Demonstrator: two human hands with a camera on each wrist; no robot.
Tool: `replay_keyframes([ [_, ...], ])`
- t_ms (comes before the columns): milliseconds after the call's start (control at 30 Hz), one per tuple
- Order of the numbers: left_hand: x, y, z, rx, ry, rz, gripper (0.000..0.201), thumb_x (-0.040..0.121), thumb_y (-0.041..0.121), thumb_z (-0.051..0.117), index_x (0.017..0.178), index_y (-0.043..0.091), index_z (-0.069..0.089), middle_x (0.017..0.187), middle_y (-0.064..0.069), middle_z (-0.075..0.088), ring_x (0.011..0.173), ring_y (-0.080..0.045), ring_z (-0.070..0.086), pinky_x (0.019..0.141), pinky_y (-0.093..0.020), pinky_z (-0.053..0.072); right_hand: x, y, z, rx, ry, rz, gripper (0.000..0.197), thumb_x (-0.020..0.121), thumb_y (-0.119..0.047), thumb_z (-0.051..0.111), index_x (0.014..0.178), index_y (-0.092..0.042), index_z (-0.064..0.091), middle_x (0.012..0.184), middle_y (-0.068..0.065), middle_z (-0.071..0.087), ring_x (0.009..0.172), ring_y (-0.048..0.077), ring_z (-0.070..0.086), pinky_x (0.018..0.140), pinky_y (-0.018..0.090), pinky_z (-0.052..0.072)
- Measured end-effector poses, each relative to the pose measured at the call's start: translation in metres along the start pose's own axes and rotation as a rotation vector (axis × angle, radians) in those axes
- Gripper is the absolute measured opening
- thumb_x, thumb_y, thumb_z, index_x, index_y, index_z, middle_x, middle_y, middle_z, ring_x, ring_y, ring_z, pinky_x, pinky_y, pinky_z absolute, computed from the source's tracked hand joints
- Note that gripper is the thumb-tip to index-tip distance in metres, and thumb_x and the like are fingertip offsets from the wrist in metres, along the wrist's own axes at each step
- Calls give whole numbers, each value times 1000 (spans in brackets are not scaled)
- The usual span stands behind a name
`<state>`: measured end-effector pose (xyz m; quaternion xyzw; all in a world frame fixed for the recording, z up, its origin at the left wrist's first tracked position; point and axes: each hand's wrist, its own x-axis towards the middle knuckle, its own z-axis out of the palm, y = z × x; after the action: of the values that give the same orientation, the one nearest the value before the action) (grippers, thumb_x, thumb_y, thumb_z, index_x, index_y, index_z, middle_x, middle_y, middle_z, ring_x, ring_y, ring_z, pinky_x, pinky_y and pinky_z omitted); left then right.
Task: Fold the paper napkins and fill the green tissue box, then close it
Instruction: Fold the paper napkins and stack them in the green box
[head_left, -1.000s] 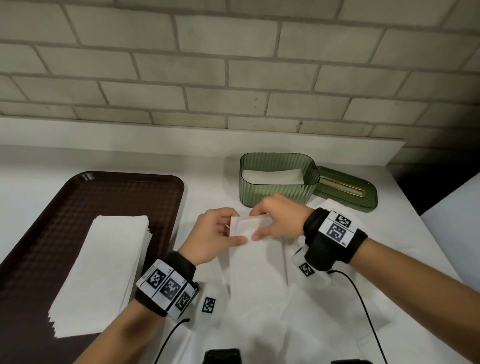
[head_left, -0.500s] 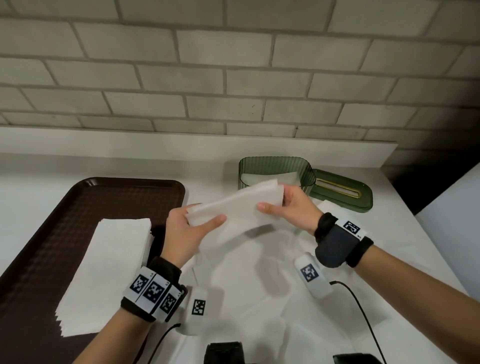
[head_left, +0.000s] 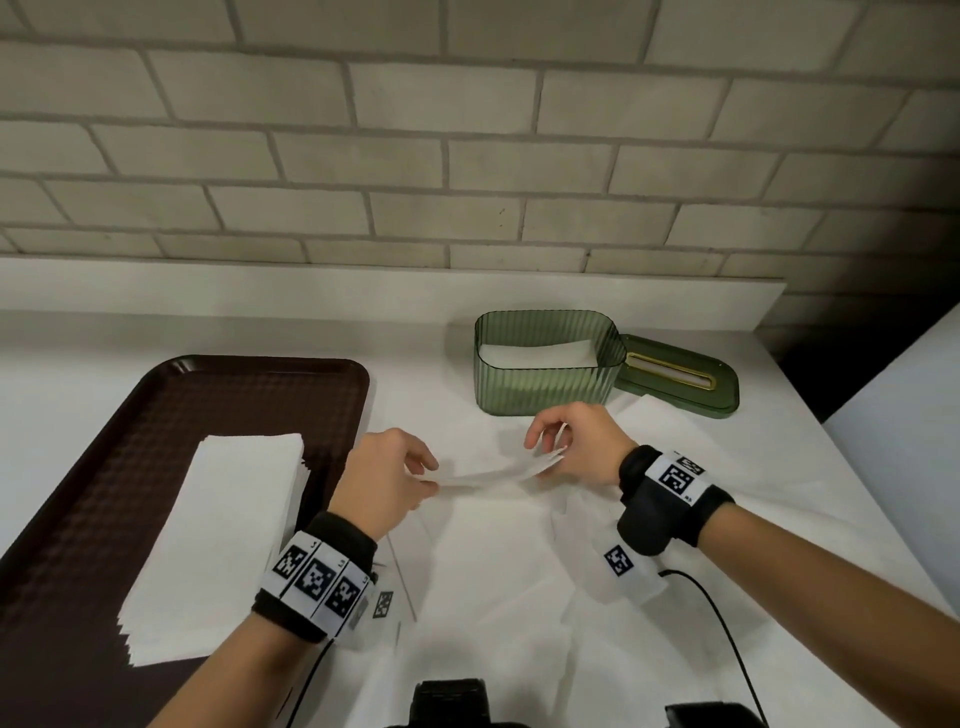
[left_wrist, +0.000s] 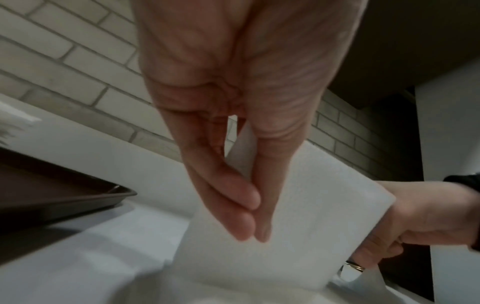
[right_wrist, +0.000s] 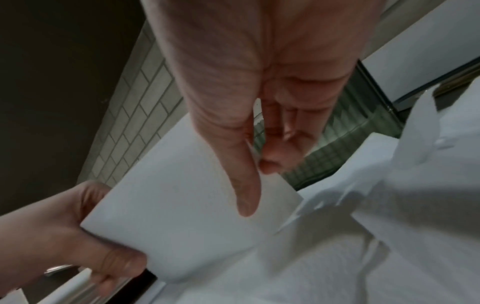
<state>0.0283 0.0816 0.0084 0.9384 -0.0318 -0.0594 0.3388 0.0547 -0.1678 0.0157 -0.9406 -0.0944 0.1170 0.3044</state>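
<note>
A folded white napkin (head_left: 493, 474) (left_wrist: 293, 226) (right_wrist: 187, 207) hangs flat between both hands, a little above the table. My left hand (head_left: 395, 475) (left_wrist: 249, 222) pinches its left end between thumb and fingers. My right hand (head_left: 569, 449) (right_wrist: 252, 185) pinches its right end, thumb underneath in the right wrist view. Just behind the right hand stands the ribbed green tissue box (head_left: 545, 387), open, with white napkins lying inside. Its green lid (head_left: 680, 376) with a gold-rimmed slot lies on the table to the right of it.
A dark brown tray (head_left: 104, 457) at the left carries a stack of unfolded napkins (head_left: 218, 540). Loose white napkin sheets (head_left: 509, 582) cover the table under my hands. The brick wall and a white ledge (head_left: 363, 291) run behind; the table's edge falls off at right.
Both hands have lowered the folded napkin from a raised, tilted hold to nearly flat and low, in front of the box. A second ago they pressed it on the table.
</note>
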Motion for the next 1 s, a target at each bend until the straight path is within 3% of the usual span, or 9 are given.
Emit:
replay_keyframes([
  [167, 5, 7, 4, -80, 6, 37, 13, 75, 16, 78, 70, 7, 70, 50, -5, 66, 48, -15, 66, 60, -35, 59, 2, -6, 3, 74, 18, -11, 39, 68, 12, 57, 74, -23, 73, 73, -1, 61, 53, 5, 47, 65, 21, 46],
  [333, 8, 6, -6, -215, 137, 44, 20, 76, 26, 81, 77, 9, 70, 50, 0, 64, 38, -5, 57, 51, -20, 50, 8, 6, -20, 340, 46, 3, 12, 72, -5, 82, 80, -9, 74, 70, 3, 70, 48, 2, 57, 54, 17, 48],
  [467, 25, 28, -19, -496, 294, 118, 14, 80, 16, 77, 91, 10, 73, 66, 11, 67, 40, -3, 53, 48, -13, 47, 28, 11, -51, 473, 226, -13, 21, 79, -6, 76, 99, -4, 72, 78, 6, 73, 51, 2, 61, 59, 21, 52],
  [567, 57, 48, -25, -517, 377, 205, 17, 81, 11, 76, 92, 11, 64, 66, 3, 62, 49, -10, 54, 50, -16, 48, 45, 16, -75, 517, 385, 37, 11, 83, -7, 73, 91, -3, 67, 71, 11, 65, 45, -1, 57, 55, 18, 49],
  [633, 82, 63, -23, -457, 413, 265, 28, 81, 8, 74, 93, 17, 49, 67, -4, 61, 53, -13, 54, 53, -15, 46, 56, 24, -87, 489, 496, 84, 15, 84, -11, 74, 87, -11, 59, 65, 7, 61, 39, -2, 53, 51, 17, 45],
  [700, 108, 78, -18, -358, 402, 318, 31, 82, 6, 69, 94, 16, 42, 70, -9, 62, 57, -12, 54, 56, -16, 45, 66, 33, -95, 409, 548, 154, 25, 85, -16, 74, 102, -15, 57, 71, 6, 64, 41, -2, 55, 52, 15, 47],
  [800, 144, 88, -3, -37, 316, 315, 15, 87, 12, 60, 96, 13, 48, 79, -12, 64, 76, -27, 60, 69, -35, 51, 74, 45, -101, 207, 551, 230, 38, 81, -26, 76, 112, -20, 54, 84, 4, 67, 68, 15, 63, 68, 24, 47],
  [900, 158, 91, 12, 271, 182, 301, 13, 92, 10, 50, 101, 15, 58, 90, -11, 64, 88, -31, 58, 75, -32, 45, 79, 53, -94, -97, 464, 257, 43, 80, -30, 72, 112, -26, 43, 86, 2, 66, 80, 27, 61, 71, 33, 49],
  [1000, 162, 95, 22, 515, 96, 318, 21, 91, 7, 49, 98, 15, 66, 97, -10, 66, 101, -30, 52, 84, -33, 36, 80, 51, -85, -389, 347, 204, 30, 82, -35, 68, 104, -26, 50, 87, 0, 65, 85, 28, 63, 69, 32, 46],
])
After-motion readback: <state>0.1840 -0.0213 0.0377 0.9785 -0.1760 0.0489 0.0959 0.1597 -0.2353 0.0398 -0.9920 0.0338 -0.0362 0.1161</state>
